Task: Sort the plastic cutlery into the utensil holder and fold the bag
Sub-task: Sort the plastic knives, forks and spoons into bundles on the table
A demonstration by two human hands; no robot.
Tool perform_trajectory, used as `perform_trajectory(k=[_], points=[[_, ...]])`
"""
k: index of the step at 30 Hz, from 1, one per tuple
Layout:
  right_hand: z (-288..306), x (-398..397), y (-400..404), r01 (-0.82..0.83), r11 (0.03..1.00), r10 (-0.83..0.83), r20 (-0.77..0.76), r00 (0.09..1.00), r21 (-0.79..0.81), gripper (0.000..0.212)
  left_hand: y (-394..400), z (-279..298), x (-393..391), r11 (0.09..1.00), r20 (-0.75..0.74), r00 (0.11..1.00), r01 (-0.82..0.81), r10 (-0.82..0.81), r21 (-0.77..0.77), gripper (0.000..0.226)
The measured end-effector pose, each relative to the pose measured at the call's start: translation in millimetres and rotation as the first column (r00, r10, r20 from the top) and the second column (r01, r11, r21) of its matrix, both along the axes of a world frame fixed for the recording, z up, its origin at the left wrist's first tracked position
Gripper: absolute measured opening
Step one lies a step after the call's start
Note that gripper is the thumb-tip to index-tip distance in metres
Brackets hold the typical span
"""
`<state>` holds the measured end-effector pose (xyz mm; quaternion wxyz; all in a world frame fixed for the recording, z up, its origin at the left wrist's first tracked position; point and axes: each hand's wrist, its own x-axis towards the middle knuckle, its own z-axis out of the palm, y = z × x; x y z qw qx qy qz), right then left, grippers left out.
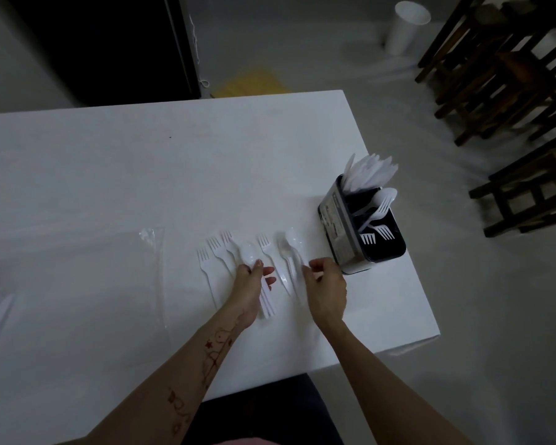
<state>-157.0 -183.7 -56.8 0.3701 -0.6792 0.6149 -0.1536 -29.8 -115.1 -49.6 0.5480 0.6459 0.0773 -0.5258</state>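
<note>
- Lying flat at far left of white desk (77,175): clear bag (77,268), emptied, not yet folded.
- Fanned out mid-desk for picking: loose forks (217,253) and spoons (291,248).
- Gripping a gathered bundle of handles: left hand (249,284), fingers curled round.
- Pinching a spoon handle, apparently: right hand (326,284).
- Standing far right, compartments part-filled: utensil holder (334,226).

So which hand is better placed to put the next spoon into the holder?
Probably the right hand: it is at the spoons, beside the utensil holder. The left hand already grips a bundle of cutlery.
</note>
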Motion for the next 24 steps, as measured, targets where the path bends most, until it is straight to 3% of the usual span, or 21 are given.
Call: perform_trajectory(k=[3,5,8,11,15,18,21,23,24], points=[[2.9,0.0,6.5,-0.333,0.942,0.336,0.105,0.936,-0.041,0.013,-0.5,1.1,2.2,0.996,-0.108,0.994,-0.008,-0.002,-0.092,0.048],[3.3,1.1,8.2,-0.436,0.900,0.429,0.136,0.893,0.024,0.015,-2.3,3.3,1.9,0.995,-0.094,0.996,-0.005,-0.005,-0.102,0.045],[3.6,0.1,5.4,-0.203,0.978,0.196,0.136,0.971,0.043,0.024,-5.8,4.8,1.4,0.999,0.003,0.999,-0.036,0.036,-0.041,0.033],[3.8,-2.8,-1.9,0.046,0.997,-0.041,-0.081,0.996,0.064,0.023,-6.9,4.1,2.2,0.999,0.056,0.998,-0.037,0.036,0.012,0.023],[-3.6,-1.5,-6.3,-0.015,0.996,0.033,-0.218,0.975,0.085,0.014,-5.7,0.1,0.3,0.999,0.073,0.997,-0.027,0.024,0.034,0.025],[0.2,0.6,-4.0,0.009,1.000,-0.009,-0.008,1.000,0.022,0.010,-5.2,-1.6,-0.7,1.000,0.039,0.999,-0.015,0.015,0.009,0.026],[7.3,4.0,0.3,-0.233,0.969,0.202,0.275,0.940,0.085,0.005,-5.9,-1.5,1.7,0.996,-0.054,0.998,-0.042,0.038,-0.073,0.034],[6.7,5.4,2.3,-0.350,0.927,0.298,0.301,0.906,0.136,0.008,-6.5,-0.2,3.4,0.992,-0.048,0.998,-0.039,0.034,-0.122,0.025],[4.7,6.0,2.0,-0.328,0.934,0.279,0.282,0.918,0.141,0.011,-6.5,0.3,4.0,0.992,-0.007,1.000,-0.021,0.021,-0.127,0.015]])
